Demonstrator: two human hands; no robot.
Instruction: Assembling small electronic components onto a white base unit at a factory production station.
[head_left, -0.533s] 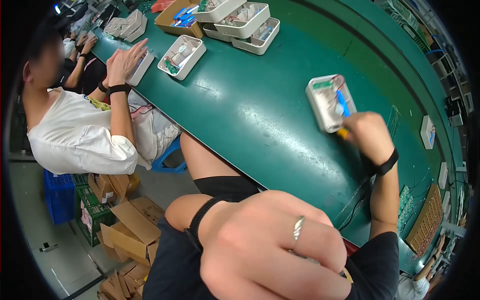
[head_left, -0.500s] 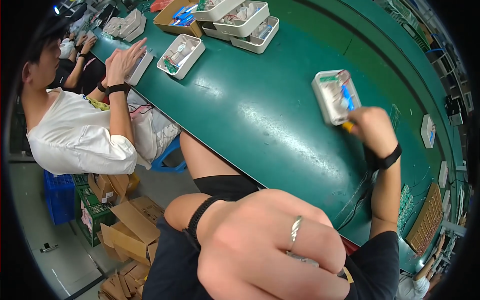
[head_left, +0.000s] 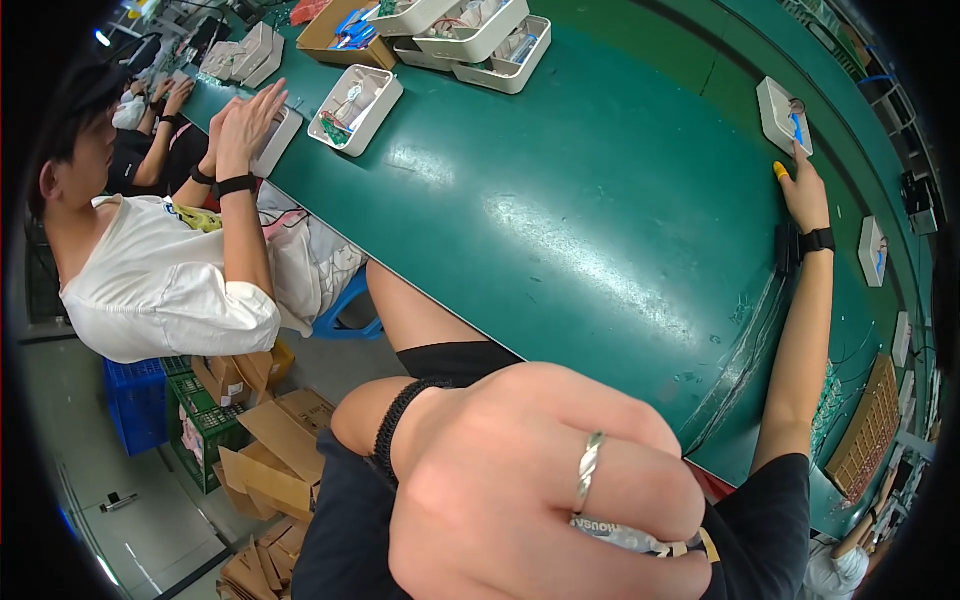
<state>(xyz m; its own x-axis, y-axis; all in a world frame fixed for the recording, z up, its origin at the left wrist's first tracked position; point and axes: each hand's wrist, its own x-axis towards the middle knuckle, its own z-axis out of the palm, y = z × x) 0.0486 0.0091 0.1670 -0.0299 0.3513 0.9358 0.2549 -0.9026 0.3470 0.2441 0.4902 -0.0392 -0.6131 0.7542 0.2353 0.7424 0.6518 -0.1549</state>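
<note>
My left hand (head_left: 540, 490), wearing a silver ring and a black wristband, fills the near foreground. Its fingers are curled closed; whatever they might hold is hidden, and only a grey-white printed patch (head_left: 620, 535) shows past them. At the far right, my right hand (head_left: 805, 195) reaches out with its index finger stretched to the near end of a white open tray (head_left: 775, 115). A blue part (head_left: 797, 127) and a reddish wire lie in that tray. The right thumb carries a yellow finger cot (head_left: 781, 171), and the fingers grip nothing.
A co-worker (head_left: 170, 270) sits at left, hands over a white tray (head_left: 278, 143). Another tray (head_left: 360, 110) with parts, stacked trays (head_left: 480, 45) and a cardboard box (head_left: 345, 45) of blue parts stand at the far side. A second tray (head_left: 873, 252) and a brown board (head_left: 865, 430) lie right.
The white tray has moved away and to the right, toward the table's far edge, with my right hand following it. The right fingers have straightened. My left hand stays closed in the foreground.
</note>
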